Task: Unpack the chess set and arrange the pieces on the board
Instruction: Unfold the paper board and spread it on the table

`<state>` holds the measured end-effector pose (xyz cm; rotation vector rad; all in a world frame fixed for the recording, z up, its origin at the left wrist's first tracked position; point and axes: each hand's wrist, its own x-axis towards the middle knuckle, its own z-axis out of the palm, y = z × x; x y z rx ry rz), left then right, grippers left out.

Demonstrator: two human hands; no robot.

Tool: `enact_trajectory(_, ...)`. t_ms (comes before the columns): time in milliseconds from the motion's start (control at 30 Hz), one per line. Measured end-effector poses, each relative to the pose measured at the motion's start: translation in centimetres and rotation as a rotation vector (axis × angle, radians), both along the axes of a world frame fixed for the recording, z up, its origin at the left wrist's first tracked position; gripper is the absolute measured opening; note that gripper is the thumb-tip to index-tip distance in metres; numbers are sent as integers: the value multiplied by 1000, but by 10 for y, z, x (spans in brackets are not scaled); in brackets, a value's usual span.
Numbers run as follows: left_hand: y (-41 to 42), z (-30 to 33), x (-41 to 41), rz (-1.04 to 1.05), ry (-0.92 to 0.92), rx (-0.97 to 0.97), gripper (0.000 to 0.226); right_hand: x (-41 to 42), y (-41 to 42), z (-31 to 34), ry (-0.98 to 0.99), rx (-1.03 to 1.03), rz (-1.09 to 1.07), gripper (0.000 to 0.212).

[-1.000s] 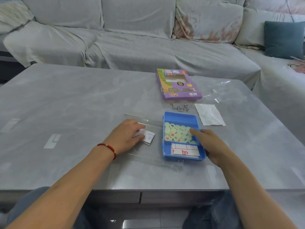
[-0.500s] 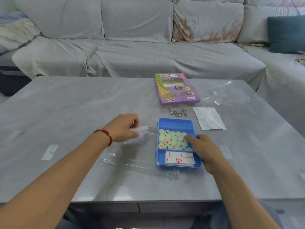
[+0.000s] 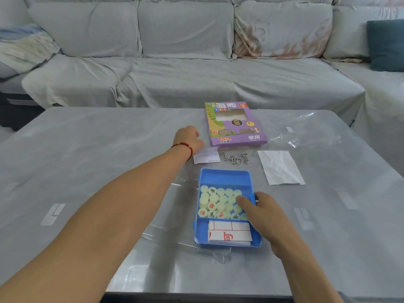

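1. Left hand reaches out, grip curled on a white slip beside the purple box.
2. Right hand grips the blue tray mid-desk, pieces inside.

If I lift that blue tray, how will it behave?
The blue tray looks like rigid plastic, so probably stiff and light. The loose round pieces would likely slide if tilted. The folded paper board may slip out.
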<state>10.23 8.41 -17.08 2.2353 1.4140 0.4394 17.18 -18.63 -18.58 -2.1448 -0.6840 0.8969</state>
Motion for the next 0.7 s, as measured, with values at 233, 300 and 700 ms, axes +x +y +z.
enact_trajectory(233, -73, 0, -115, -73, 117, 217, 26, -8, 6, 2, 135, 102, -60, 16)
enact_trajectory(300, -103, -7, -164, 5, 165, 280, 28, -13, 6, 1, 182, 145, -62, 17)
enact_trajectory(700, -93, -23, -258, 219, 375, 157, 57, -53, 28, 8, 483, 424, -120, 40)
